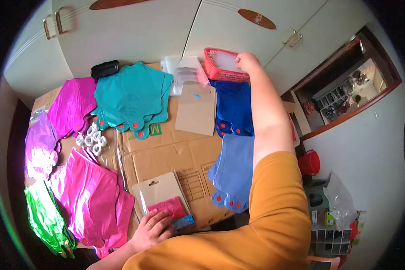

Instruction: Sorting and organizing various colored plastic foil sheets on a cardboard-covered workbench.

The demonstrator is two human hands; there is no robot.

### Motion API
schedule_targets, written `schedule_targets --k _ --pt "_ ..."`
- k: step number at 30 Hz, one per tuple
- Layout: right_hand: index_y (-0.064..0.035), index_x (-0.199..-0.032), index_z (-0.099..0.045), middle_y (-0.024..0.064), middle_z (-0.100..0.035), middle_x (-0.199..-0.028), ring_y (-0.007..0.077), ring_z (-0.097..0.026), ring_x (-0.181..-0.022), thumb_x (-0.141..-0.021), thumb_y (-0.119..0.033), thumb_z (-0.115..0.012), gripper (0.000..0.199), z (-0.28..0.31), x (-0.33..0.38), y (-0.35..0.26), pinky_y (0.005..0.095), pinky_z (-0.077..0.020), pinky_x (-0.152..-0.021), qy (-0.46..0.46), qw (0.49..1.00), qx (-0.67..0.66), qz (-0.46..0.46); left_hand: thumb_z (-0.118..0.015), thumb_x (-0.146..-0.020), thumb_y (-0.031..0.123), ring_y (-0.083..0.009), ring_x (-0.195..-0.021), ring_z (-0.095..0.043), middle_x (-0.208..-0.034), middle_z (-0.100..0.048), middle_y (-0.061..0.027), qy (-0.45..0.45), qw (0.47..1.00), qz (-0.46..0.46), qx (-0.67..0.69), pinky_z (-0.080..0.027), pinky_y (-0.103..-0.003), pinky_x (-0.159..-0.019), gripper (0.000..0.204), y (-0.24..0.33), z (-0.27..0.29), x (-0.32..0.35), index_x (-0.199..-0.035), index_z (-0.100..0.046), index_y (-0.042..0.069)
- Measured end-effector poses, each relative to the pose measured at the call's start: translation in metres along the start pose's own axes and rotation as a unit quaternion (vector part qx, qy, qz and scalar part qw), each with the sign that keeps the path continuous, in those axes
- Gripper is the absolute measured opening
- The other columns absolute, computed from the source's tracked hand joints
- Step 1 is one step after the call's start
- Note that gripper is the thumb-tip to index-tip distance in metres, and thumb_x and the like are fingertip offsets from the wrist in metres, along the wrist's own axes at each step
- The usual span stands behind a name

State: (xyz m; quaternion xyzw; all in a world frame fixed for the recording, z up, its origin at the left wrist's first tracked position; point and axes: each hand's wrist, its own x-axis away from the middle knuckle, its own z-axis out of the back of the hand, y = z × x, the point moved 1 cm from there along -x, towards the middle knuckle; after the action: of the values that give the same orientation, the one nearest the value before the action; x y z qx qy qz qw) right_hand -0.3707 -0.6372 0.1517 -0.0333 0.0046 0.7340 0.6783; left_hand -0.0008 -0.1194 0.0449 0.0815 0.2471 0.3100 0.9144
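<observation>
My left hand (154,228) rests at the near edge of the cardboard, fingers spread over a flat beige card pack (159,191) with a hang hole. A pink packet (168,207) and a small blue piece (183,222) lie on that pack by my fingertips. My right arm stretches to the far side, where my right hand (249,64) is at the right rim of a red plastic basket (227,75). Its fingers are curled together, and what they pinch is hidden. Translucent whitish material (225,59) fills the basket.
Shiny flat foil balloons lie in stacks: teal (130,96), magenta (72,105), lilac (40,146), pink (87,193), green (47,220), dark blue (234,105) and light blue (234,166). White ribbon rolls (93,138), a beige card (195,110), clear bags (184,74) and a black case (105,69) sit among them.
</observation>
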Motion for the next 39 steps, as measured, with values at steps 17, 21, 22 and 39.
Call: schedule_targets --k 17,21,22,39 --pt "-0.0071 -0.095 -0.069 0.0191 -0.068 -0.1 0.0363 -0.064 -0.096 -0.09 -0.017 -0.057 0.016 -0.038 -0.02 0.005 0.0444 -0.0496 -0.085 0.116 0.991 -0.034 0.059 -0.074 -0.074 0.023 -0.029 -0.118 -0.055 -0.114 -0.059 -0.0088 0.016 0.999 0.029 0.026 -0.043 -0.047 -0.1 0.028 0.005 0.007 -0.009 -0.097 -0.062 0.011" --pt "-0.0044 -0.107 -0.064 0.0169 -0.069 -0.099 0.0284 -0.067 -0.089 -0.094 -0.017 -0.055 0.02 0.004 0.005 0.014 0.0393 -0.0525 -0.081 0.205 0.968 0.087 0.112 -0.076 -0.072 0.02 -0.0297 -0.116 -0.056 -0.11 -0.059 -0.0086 0.04 0.998 0.022 0.043 -0.043 -0.048 -0.099 0.031 0.007 0.005 -0.014 -0.096 -0.06 0.01" --pt "-0.0032 -0.107 -0.064 0.0173 -0.069 -0.099 0.0305 -0.067 -0.089 -0.093 -0.019 -0.055 0.023 0.016 0.018 0.024 0.0404 -0.0526 -0.082 0.225 0.968 -0.002 0.107 -0.077 -0.072 0.02 -0.0299 -0.116 -0.056 -0.11 -0.059 -0.0086 0.047 0.997 0.018 0.053 -0.043 -0.048 -0.099 0.031 0.007 0.002 -0.017 -0.096 -0.06 0.01" --pt "0.0028 -0.1 -0.062 0.0163 -0.068 -0.089 0.023 -0.067 -0.078 -0.088 -0.003 -0.065 0.013 -0.064 0.583 -0.116 0.0351 -0.057 -0.071 0.123 0.585 -0.802 -0.011 -0.071 -0.076 0.002 -0.034 -0.108 -0.062 -0.104 -0.065 -0.0143 0.133 0.99 0.016 0.051 -0.05 -0.045 -0.094 0.018 0.017 -0.01 0.002 -0.091 -0.061 0.001"
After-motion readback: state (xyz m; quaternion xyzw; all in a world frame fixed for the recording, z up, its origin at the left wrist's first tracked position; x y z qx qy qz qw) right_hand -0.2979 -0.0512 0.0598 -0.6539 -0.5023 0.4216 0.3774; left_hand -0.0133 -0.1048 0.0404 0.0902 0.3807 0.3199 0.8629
